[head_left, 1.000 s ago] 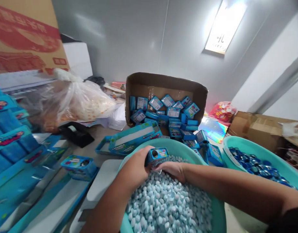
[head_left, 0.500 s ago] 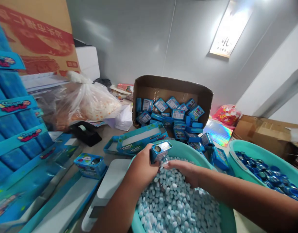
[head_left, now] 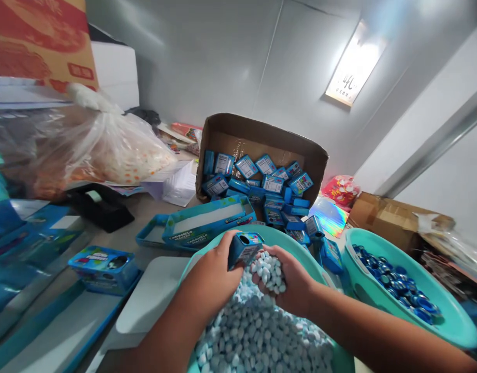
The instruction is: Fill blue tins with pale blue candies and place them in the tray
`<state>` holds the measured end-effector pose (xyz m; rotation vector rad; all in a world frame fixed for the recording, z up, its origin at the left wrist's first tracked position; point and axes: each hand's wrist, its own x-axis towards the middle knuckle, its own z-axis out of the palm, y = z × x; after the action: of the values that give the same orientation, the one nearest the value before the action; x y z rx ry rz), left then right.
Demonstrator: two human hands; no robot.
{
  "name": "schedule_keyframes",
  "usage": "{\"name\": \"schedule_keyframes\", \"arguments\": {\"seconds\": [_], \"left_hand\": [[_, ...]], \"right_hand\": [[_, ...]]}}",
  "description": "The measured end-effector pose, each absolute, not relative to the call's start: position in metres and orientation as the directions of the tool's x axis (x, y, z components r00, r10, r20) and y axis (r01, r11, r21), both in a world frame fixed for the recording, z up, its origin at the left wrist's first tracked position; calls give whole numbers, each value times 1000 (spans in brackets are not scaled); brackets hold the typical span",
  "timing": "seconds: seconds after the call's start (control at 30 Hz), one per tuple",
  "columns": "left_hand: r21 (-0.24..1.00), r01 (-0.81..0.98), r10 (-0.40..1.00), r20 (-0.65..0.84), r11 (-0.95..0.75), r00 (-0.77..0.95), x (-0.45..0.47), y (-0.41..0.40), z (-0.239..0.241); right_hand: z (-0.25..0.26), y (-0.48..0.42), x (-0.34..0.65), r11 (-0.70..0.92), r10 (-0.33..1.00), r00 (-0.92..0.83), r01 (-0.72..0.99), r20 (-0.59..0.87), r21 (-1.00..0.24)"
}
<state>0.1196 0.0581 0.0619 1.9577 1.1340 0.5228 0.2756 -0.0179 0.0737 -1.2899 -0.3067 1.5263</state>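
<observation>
My left hand (head_left: 218, 269) grips a small blue candy tin (head_left: 243, 249) with a round dark hole in its top. Close beside it, my right hand (head_left: 290, 277) is cupped around a heap of pale blue and white candies (head_left: 268, 273). Both hands are over a turquoise basin (head_left: 296, 239) filled with loose candies (head_left: 261, 336) of the same kind. The fingertips under the heap are partly hidden.
Blue tins (head_left: 273, 184) fill and spill from a tipped cardboard box (head_left: 261, 132). Right stands a basin (head_left: 456, 321) of shiny blue caps (head_left: 401, 285). Left are a white scale (head_left: 153, 290), a display tray (head_left: 63, 331) with a tin (head_left: 104, 269), and a black tape dispenser (head_left: 100, 207).
My right hand has lifted a heap of candies out of the pile, palm turned up beside the tin. My left hand still holds the tin. The camera view has shifted right.
</observation>
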Motion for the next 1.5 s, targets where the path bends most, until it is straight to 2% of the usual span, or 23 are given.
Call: {"name": "schedule_keyframes", "arguments": {"seconds": [0.07, 0.13, 0.27, 0.5, 0.7, 0.9, 1.3, 1.5], "left_hand": [[805, 520, 852, -35, -286, 523, 120, 58, 60], [823, 489, 840, -27, -289, 541, 120, 58, 58], [838, 452, 830, 1, -305, 558, 119, 59, 56], [856, 381, 786, 45, -348, 617, 119, 53, 58], [876, 227, 652, 123, -426, 748, 118, 46, 59], [886, 250, 664, 85, -392, 743, 118, 47, 59], [866, 293, 681, 72, -406, 729, 119, 45, 55], [852, 231, 637, 147, -471, 756, 119, 47, 58]], "right_hand": [[83, -19, 273, -354, 756, 181, -695, -629, -626], [95, -17, 271, -279, 738, 218, -763, -638, -583], [121, -5, 269, -123, 812, 241, -819, -531, -560], [141, 23, 276, 14, 874, 274, -841, -402, -541], [128, 27, 269, 23, 878, 309, -788, -365, -615], [120, 21, 263, 81, 911, 351, -669, -217, -739], [110, 14, 259, 159, 947, 321, -524, -21, -837], [108, 9, 257, 185, 949, 312, -433, 46, -882]]}}
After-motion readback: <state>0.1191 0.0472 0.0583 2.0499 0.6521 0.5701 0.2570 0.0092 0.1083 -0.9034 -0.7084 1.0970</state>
